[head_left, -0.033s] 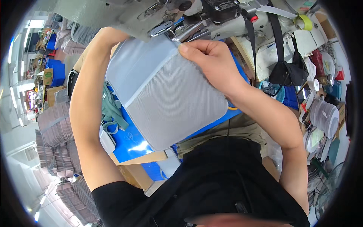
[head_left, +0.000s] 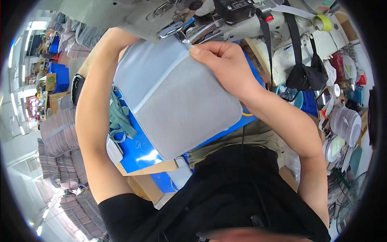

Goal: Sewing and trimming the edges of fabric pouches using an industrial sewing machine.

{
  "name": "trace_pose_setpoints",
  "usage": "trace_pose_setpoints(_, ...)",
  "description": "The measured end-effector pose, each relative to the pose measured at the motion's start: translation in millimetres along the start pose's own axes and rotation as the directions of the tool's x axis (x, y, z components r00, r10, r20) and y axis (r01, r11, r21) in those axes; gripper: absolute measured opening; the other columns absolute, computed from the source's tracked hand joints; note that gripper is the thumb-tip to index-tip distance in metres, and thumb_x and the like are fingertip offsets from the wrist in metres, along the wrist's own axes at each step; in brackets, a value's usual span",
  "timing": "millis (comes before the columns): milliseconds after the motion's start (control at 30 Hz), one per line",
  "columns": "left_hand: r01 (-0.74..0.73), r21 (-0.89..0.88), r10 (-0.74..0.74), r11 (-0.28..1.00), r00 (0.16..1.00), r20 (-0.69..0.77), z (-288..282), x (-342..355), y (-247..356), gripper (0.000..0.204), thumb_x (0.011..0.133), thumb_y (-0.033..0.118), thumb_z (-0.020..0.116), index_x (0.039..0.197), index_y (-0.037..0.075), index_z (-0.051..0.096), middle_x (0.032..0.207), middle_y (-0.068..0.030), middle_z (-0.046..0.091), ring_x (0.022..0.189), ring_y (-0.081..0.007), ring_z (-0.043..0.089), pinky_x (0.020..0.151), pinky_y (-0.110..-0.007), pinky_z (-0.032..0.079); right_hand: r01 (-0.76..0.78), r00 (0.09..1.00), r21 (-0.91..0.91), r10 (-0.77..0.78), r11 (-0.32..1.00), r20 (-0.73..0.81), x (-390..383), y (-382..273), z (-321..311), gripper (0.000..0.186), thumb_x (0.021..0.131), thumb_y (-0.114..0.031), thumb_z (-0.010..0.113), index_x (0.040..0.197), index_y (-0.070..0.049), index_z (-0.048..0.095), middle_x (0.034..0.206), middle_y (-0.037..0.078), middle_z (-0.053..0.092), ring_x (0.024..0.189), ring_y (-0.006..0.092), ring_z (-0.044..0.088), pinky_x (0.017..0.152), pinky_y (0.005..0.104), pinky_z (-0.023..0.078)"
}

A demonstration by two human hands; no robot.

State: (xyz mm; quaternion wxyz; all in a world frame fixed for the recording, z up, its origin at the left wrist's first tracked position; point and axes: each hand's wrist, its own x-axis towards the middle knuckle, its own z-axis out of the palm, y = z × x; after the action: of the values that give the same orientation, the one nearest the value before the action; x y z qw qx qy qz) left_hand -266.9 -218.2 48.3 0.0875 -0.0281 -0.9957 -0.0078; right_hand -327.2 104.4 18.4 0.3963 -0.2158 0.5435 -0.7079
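Note:
A grey fabric panel (head_left: 185, 109) with a mesh pocket and a smooth pale upper band lies tilted over the blue tabletop (head_left: 135, 155). Its upper edge runs under the sewing machine (head_left: 137, 18), close to the metal presser and folder parts (head_left: 201, 32). My right hand (head_left: 225, 66) pinches the panel's upper right edge between thumb and curled fingers, just beside those metal parts. At the panel's upper left, my left hand (head_left: 123, 38) reaches under the machine head, which hides its fingers.
Green straps (head_left: 121, 117) lie on the table left of the panel. A black pouch (head_left: 308, 74) hangs from straps at the right, near a yellow-green tape roll (head_left: 322, 23). Bundled stacks of fabric pieces (head_left: 60, 135) stand at the far left; white spools (head_left: 344, 125) are at the right.
The panel has shifted very slightly upward toward the machine, and my right hand has moved slightly up and left with its edge. My left hand stays almost in place.

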Motion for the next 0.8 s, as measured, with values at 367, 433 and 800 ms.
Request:
trace_pose_setpoints(367,-0.010,0.144,0.020,0.990,0.998,-0.062,-36.2,-133.2,269.6,0.063,0.075,0.015,0.076,0.137,0.021,0.067,0.126,-0.0129,0.063,0.114,-0.0305,0.064,0.090,-0.040,0.056,0.011,1.000,0.120,-0.013,0.993,0.014,-6.5,15.9,-5.9,0.031,0.100,-0.026,0.070,0.109,0.004,0.075,0.094,0.003,0.074,0.082,0.0079,0.064,0.072,0.0254,0.051)
trace_pose_setpoints(433,0.036,0.159,-0.035,0.987,0.999,-0.010,-48.8,-141.9,272.6,0.064,0.076,0.012,0.073,0.138,0.023,0.067,0.115,-0.0099,0.061,0.102,-0.0265,0.063,0.081,-0.036,0.055,-0.026,0.999,0.159,0.020,0.987,0.038,-16.2,18.9,-9.5,0.032,0.101,-0.026,0.069,0.112,0.003,0.074,0.095,0.003,0.074,0.082,0.0079,0.063,0.072,0.0254,0.051)
trace_pose_setpoints(800,-0.121,0.322,0.025,0.939,0.958,0.285,-107.7,-113.3,281.6,0.067,0.080,0.008,0.066,0.146,0.022,0.061,0.088,-0.0051,0.049,0.067,-0.0189,0.057,0.056,-0.031,0.050,0.054,0.976,-0.039,-0.045,0.998,0.211,-87.8,24.2,-44.6,0.033,0.106,-0.007,0.058,0.137,0.003,0.060,0.103,0.001,0.072,0.086,0.0037,0.064,0.077,0.0200,0.050)
